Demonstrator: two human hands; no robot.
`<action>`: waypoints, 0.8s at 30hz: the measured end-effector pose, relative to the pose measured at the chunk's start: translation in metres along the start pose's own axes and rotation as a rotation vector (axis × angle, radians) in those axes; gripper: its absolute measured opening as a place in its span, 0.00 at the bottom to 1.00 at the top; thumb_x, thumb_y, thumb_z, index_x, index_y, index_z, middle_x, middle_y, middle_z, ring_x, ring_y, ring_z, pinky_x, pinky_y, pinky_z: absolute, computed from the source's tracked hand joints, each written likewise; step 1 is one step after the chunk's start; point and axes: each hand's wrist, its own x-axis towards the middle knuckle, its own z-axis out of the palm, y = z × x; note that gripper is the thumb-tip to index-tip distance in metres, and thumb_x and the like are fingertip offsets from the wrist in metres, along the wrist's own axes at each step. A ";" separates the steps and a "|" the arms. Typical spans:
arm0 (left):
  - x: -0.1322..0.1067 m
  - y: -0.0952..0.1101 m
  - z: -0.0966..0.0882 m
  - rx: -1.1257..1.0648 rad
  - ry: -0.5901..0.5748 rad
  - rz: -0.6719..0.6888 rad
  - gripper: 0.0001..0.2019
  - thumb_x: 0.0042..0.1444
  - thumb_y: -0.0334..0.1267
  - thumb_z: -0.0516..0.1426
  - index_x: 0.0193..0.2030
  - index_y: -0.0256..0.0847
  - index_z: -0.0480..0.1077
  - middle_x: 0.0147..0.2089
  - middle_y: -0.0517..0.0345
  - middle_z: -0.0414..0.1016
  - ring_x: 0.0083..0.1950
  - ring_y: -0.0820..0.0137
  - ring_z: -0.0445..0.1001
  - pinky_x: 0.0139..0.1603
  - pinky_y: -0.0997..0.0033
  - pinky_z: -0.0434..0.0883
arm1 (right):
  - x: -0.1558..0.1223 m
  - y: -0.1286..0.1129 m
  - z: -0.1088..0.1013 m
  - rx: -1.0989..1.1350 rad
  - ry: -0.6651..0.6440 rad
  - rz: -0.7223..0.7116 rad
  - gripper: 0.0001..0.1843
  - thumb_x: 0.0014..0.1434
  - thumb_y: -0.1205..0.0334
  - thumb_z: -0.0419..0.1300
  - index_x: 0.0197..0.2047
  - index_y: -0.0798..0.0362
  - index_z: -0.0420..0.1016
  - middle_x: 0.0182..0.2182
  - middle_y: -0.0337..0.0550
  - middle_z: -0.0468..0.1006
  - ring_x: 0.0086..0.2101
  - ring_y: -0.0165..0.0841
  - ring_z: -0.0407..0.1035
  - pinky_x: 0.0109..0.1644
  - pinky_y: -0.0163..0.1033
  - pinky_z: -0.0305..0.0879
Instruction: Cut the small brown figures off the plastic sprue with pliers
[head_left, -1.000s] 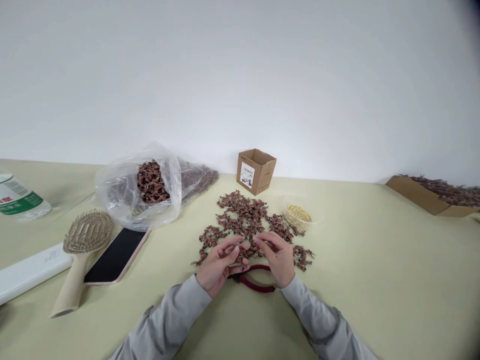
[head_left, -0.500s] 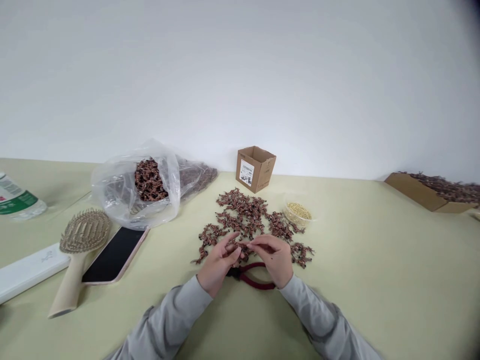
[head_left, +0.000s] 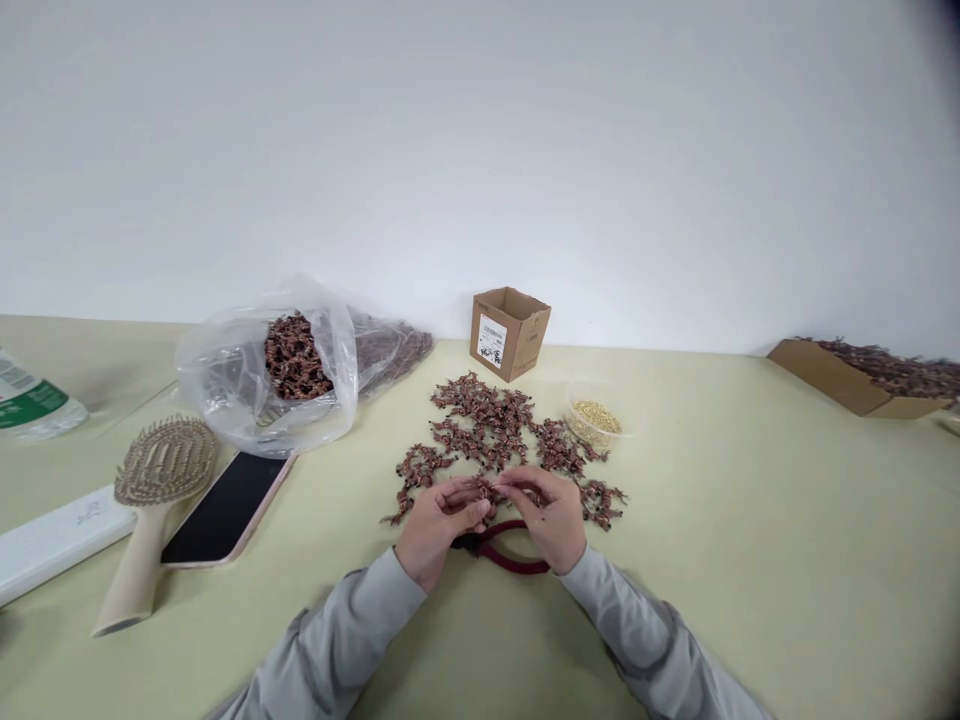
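Note:
My left hand [head_left: 438, 525] is closed, its thumb and fingers pinching a small brown animal figurine [head_left: 486, 491] over the near side of the pile. Beside it, the thumb and index finger of my right hand [head_left: 550, 515] are pressed together at the figurine's upper end. Whatever tiny piece may be between those fingertips is too small to make out. Many similar brown figurines [head_left: 484, 415] lie heaped just beyond both hands. Under and between my hands rest red-handled pliers [head_left: 514, 568], their dark head partly covered by my left hand.
A clear tub of tiny gold-coloured pieces [head_left: 596, 415] stands right of the pile, behind it a cardboard box [head_left: 510, 334]. On the left are a plastic bag [head_left: 341, 400] of figurines, a phone [head_left: 225, 508], a hairbrush [head_left: 154, 520], a white case [head_left: 64, 540] and a bottle [head_left: 37, 400]. Far right: a filled carton [head_left: 832, 378].
The fingers of my left hand have curled in around the figurine, where the index finger was stretched out before. My right hand keeps its pinch almost in place. The view has shifted slightly.

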 end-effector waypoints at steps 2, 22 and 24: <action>-0.001 0.000 0.001 -0.008 0.007 -0.012 0.15 0.34 0.34 0.65 0.33 0.35 0.71 0.30 0.55 0.74 0.32 0.70 0.71 0.27 0.75 0.67 | -0.001 -0.002 0.000 -0.031 0.010 -0.028 0.04 0.51 0.65 0.57 0.31 0.51 0.73 0.28 0.40 0.77 0.29 0.31 0.71 0.35 0.36 0.68; -0.001 -0.002 0.000 -0.031 0.028 -0.095 0.14 0.33 0.33 0.66 0.30 0.36 0.72 0.29 0.60 0.72 0.29 0.76 0.69 0.27 0.77 0.70 | -0.003 0.001 0.003 -0.154 0.027 -0.179 0.04 0.51 0.68 0.57 0.31 0.51 0.72 0.28 0.40 0.76 0.31 0.29 0.70 0.37 0.34 0.67; -0.001 -0.002 0.000 -0.035 0.032 -0.096 0.14 0.33 0.33 0.66 0.30 0.35 0.72 0.29 0.60 0.72 0.28 0.76 0.69 0.26 0.77 0.70 | -0.003 0.001 0.003 -0.157 0.025 -0.177 0.04 0.51 0.68 0.57 0.31 0.51 0.72 0.28 0.40 0.76 0.31 0.29 0.70 0.36 0.33 0.67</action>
